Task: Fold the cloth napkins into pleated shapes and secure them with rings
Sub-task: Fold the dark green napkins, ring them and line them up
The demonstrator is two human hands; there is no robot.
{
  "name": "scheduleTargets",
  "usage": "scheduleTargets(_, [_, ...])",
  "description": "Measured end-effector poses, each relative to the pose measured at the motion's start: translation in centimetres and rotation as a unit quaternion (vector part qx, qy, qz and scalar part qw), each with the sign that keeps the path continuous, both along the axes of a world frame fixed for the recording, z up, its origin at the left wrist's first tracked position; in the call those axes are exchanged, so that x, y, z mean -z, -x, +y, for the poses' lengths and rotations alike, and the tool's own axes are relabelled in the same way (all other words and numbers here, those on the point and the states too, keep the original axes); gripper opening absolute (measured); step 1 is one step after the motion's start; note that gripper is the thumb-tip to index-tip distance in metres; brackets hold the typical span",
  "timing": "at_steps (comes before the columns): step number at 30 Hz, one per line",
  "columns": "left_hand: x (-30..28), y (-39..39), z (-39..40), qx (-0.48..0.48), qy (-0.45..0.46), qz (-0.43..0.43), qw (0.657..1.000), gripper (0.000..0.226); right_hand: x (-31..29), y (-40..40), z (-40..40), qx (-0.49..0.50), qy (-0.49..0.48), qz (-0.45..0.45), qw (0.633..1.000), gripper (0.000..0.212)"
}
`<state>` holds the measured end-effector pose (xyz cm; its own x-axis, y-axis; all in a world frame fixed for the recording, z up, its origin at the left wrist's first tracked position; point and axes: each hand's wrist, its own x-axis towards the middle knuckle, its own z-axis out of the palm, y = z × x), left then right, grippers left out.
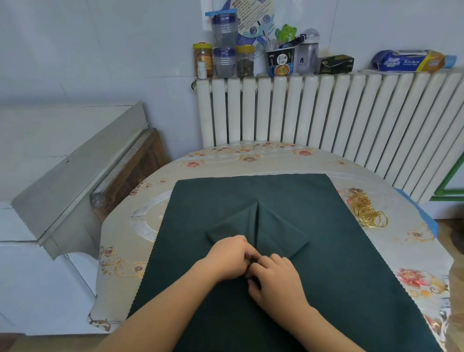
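you are working on a small folded napkin (259, 231) lying on top of the big green cloth (329, 275) on the table (128, 251). your left hand (228, 258) and right hand (277, 281) are both pinching its near tip. you are only starting the folds. the rings (368, 211) are waiting beside the cloth, not used yet.

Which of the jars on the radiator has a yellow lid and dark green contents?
The short jar right of the two stacked purple-lidded containers; the other yellow-lidded jar, far left, holds orange contents.
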<state>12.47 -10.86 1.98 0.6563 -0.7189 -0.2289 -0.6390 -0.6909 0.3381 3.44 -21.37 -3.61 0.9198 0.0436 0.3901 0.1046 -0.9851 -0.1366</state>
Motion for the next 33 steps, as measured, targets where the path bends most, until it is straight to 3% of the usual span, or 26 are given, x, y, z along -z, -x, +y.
scheduleTargets(6, [-0.6,1.8,-0.2,0.025,-0.012,0.016,0.999,0.033,-1.3,2.4,-1.6,-0.041,0.037,0.008,0.998,0.005])
scheduleTargets(13, [0.9,4.9,-1.1,0.014,0.051,0.029,0.998,0.026,-1.8,6.6,-7.3,-0.04,-0.04,0.101,0.993,0.019])
scheduleTargets(18, [2.0,6.3,-1.7,-0.014,0.088,0.018,0.996,0.021,-2.0,8.0,-7.3,-0.045,-0.051,0.078,0.995,0.019])
scheduleTargets(23, [1.3,7.5,-0.6,0.053,0.069,-0.001,0.996,0.043,-1.4,8.9,-6.9,-0.034,-0.06,0.111,0.991,0.041])
scheduleTargets(27, [1.2,7.9,2.1,0.082,0.044,-0.003,0.996,0.066,-1.0,8.7,-7.0,-0.04,-0.028,0.075,0.996,0.029])
scheduleTargets(33, [0.3,8.4,3.5,0.118,0.002,-0.072,0.99,0.047,-0.2,8.4,-6.8,-0.027,-0.024,-0.017,0.999,0.019])
